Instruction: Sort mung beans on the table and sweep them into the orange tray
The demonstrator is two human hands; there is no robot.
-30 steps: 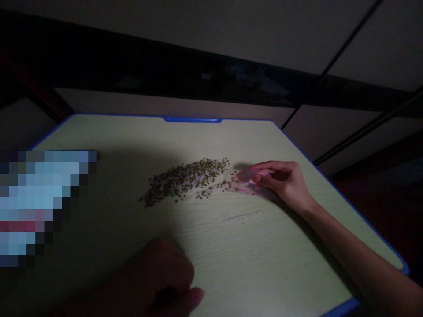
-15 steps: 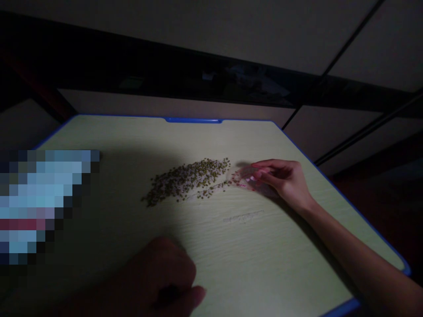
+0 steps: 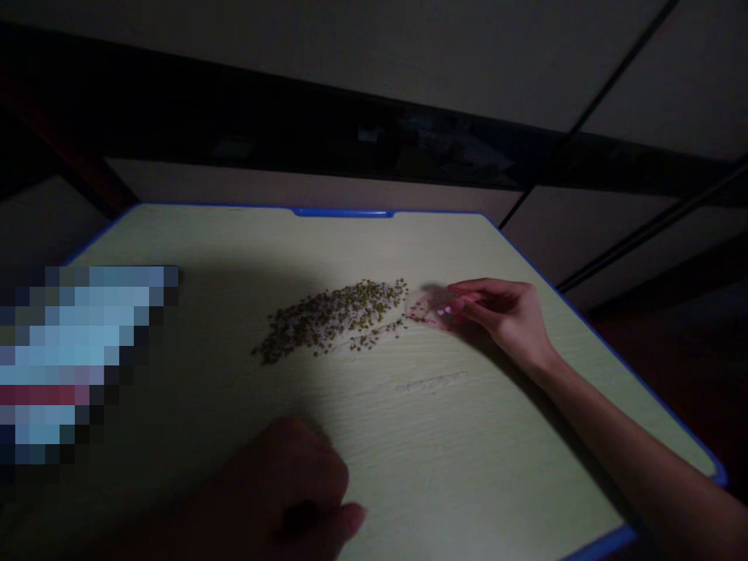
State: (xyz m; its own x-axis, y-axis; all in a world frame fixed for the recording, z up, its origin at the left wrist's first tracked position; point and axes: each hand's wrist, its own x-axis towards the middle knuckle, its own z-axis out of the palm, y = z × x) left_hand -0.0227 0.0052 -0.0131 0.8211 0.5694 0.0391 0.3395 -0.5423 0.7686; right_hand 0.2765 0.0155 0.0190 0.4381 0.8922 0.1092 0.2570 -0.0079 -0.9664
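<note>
A pile of small green beans mixed with pale grains (image 3: 333, 315) lies spread across the middle of a pale green table with a blue rim (image 3: 342, 212). My right hand (image 3: 502, 315) rests on the table just right of the pile, fingers curled and pinched on a small clear plastic piece with pink marks (image 3: 429, 309). My left hand (image 3: 292, 495) lies in shadow near the front edge with its fingers curled in, and whether it holds anything is hidden.
A blurred-out blue and red patch (image 3: 75, 358) covers the table's left side. Beyond the far edge stands a dark rail and a pale panelled wall (image 3: 409, 54). The room is dim, with light only on the table's middle and right.
My right hand has slid the clear plastic piece slightly up and left, closer to the bean pile. The left hand has barely moved.
</note>
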